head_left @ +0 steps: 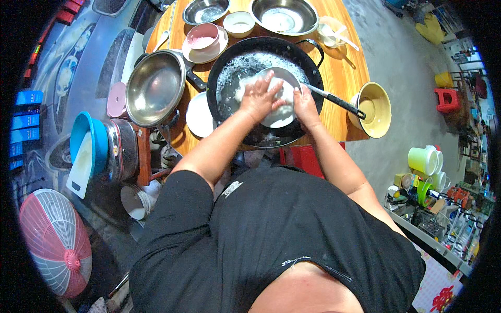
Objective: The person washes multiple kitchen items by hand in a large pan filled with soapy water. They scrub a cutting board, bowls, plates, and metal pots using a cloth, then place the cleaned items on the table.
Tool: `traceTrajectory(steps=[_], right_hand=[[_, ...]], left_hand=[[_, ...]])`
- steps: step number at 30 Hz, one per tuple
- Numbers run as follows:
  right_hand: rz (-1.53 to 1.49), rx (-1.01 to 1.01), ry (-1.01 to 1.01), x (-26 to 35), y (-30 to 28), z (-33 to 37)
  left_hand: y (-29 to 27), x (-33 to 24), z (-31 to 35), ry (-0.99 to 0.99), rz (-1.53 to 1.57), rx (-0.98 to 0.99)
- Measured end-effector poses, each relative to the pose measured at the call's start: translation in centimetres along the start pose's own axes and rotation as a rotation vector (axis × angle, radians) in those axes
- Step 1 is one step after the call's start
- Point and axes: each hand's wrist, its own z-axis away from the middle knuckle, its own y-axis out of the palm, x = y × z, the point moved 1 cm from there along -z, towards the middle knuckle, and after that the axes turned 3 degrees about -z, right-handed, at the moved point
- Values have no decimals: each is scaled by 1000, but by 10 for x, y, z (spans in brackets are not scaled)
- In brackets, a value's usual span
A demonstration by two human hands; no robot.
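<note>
A black wok (213, 96) with soapy water stands on the wooden table in front of me. Over its right half, my right hand (307, 108) grips the edge of a round white plate (279, 117), thumb on top. My left hand (259, 98) lies flat on the plate with fingers spread; white suds or a cloth shows around it, and I cannot tell which. Behind the plate a round metal utensil has a black handle (342, 101) that reaches past the wok's right rim; its head is partly covered.
A steel pan (155, 88) and a white plate (199, 116) sit left of the wok. Steel bowls (284, 18), a pink bowl (202, 36) and a white bowl (239, 24) stand behind it. To the right is a yellow basin (378, 109). A blue basin (83, 141) stands beyond the table's left edge.
</note>
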Motion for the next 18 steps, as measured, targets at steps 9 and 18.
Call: traceTrajectory(steps=[9, 18], right_hand=[[-139, -145, 106, 15, -2, 1], [44, -207, -61, 27, 3, -10]], left_hand=[[2, 20, -13, -848, 719, -10], [5, -18, 9, -908, 852, 167]])
